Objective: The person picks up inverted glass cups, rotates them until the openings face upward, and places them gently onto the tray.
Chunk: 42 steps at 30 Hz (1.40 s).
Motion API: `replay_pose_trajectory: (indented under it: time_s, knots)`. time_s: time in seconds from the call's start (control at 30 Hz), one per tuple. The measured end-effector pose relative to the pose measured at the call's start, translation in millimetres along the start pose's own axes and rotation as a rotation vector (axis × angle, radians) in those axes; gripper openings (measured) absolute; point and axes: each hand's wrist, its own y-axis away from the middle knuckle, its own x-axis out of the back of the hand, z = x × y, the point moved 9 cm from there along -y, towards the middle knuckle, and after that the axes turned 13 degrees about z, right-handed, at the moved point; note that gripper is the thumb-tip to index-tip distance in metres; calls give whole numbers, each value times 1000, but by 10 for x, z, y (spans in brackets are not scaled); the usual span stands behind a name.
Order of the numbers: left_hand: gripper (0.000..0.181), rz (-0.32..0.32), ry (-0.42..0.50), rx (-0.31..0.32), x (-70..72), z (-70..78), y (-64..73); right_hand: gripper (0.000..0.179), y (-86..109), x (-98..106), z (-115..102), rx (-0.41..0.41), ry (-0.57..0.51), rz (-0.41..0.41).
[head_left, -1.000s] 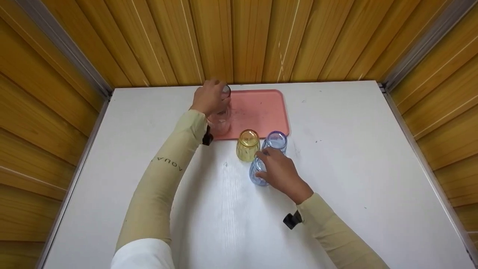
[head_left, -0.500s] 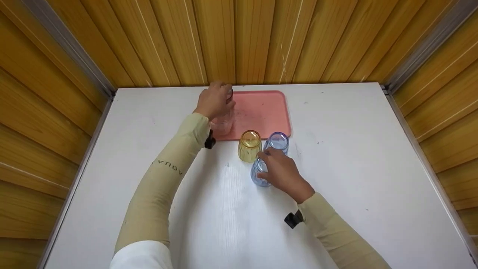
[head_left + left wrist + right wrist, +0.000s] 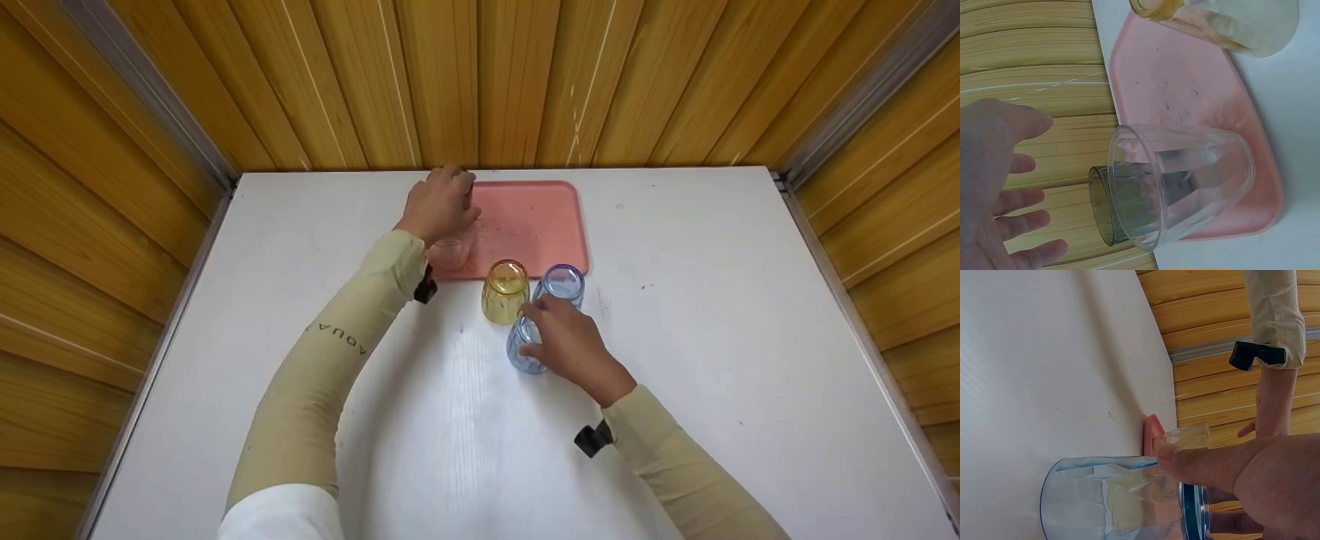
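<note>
In the head view, my left hand [image 3: 439, 206] hovers over the left side of a pink tray [image 3: 544, 225]. The left wrist view shows its fingers spread and apart from two upright glasses on the tray: a clear one [image 3: 1202, 174] and, behind it, a smoky grey-green one [image 3: 1100, 211]. My right hand [image 3: 571, 341] grips an upside-down light blue glass [image 3: 521, 356] near its base, thumb on the side; that glass stands on the table [image 3: 1027, 394]. Beside it, a yellow glass [image 3: 505, 300] and a second blue glass [image 3: 564, 281] also stand upside down, just in front of the tray.
Yellow-brown wood-look panels [image 3: 517, 82] rise behind the white table and along both sides, with grey metal strips [image 3: 150, 90] at the corners. The left forearm [image 3: 322, 360] reaches across the table's left half. A black wrist mount [image 3: 592, 437] sits at the right cuff.
My left hand has shifted slightly right over the tray and now covers most of the grey glass's rim in the head view. My right hand stays on the light blue glass.
</note>
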Motion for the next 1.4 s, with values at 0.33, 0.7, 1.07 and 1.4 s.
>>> replay_pose_trajectory:
  time_s: [0.33,0.7,1.07,1.4]
  knots:
    - [44,-17,-29,-30,5,100,37,66,-7,16,22,-1,18,-2]
    - [56,-52,-15,-34,-34,192,81,68,-7,13,55,-31,-6,-9]
    - [55,-62,-10,-92,-36,311,190,65,3,27,91,-26,-12,20]
    - [54,-64,-1,-120,-67,333,274,67,-27,-5,73,-24,11,-6]
